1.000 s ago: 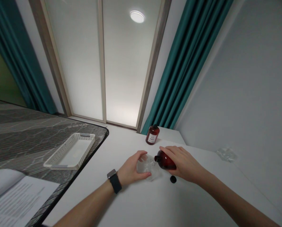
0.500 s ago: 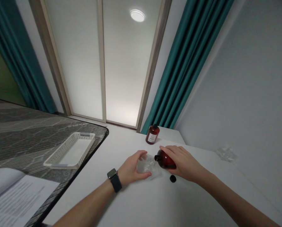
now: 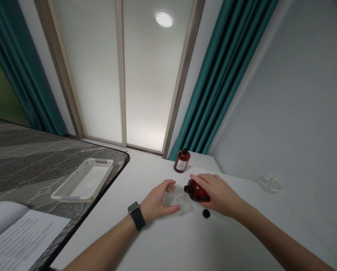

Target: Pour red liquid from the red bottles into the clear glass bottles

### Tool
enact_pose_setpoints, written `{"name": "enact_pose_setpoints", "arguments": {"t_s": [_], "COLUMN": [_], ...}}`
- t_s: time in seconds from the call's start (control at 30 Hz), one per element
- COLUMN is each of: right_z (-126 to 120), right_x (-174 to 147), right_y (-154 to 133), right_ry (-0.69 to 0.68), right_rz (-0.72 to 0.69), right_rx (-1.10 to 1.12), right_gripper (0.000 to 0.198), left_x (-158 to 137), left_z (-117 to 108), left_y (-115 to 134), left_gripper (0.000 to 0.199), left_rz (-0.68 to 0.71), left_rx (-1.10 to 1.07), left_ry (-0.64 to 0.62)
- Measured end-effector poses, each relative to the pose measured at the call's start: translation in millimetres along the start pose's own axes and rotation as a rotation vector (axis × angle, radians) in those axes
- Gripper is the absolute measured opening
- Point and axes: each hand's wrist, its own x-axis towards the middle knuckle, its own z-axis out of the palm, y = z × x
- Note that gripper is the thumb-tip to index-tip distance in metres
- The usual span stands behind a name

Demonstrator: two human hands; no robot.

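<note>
My right hand point(image 3: 217, 194) is wrapped round a dark red-brown bottle point(image 3: 197, 190), tipped on its side with its open neck pointing left. Just under that neck is a clear glass point(image 3: 176, 197), round and see-through on the white table. Thumb and fingers of my left hand point(image 3: 159, 201) curve round the glass from the left; a dark watch is on that wrist. Whether liquid runs from the neck is too small to tell. A black cap point(image 3: 206, 213) lies on the table below the tilted bottle.
Behind the hands a second labelled red-brown bottle point(image 3: 182, 161) stands upright with its black cap on. At left, a white basket point(image 3: 96, 192) and an open book point(image 3: 35, 237) lie on the grey patterned surface point(image 3: 21, 146). Crumpled clear plastic point(image 3: 270, 184) rests by the wall.
Almost nothing differs. Both hands keep their places, with the bottle tilted over the glass as before.
</note>
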Motion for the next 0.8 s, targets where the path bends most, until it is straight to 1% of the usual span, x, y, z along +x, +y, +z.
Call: {"name": "enact_pose_setpoints", "arguments": {"t_s": [0.5,0.8], "right_z": [-1.6,-2.6], "right_x": [1.0,-0.1], "right_y": [-1.0,-1.0], "right_ry": [0.012,-0.002], "right_rz": [-0.01,-0.013], "right_rx": [-0.006,-0.019], "right_gripper": [0.07,0.068], "left_x": [-1.4,-0.5], "left_z": [0.5,-0.2], "left_y": [-1.6,0.2], "left_gripper": [0.07,0.068], "left_rz": [0.0,0.006], "left_rx": [0.0,-0.006], "left_ry": [0.018,0.005]}}
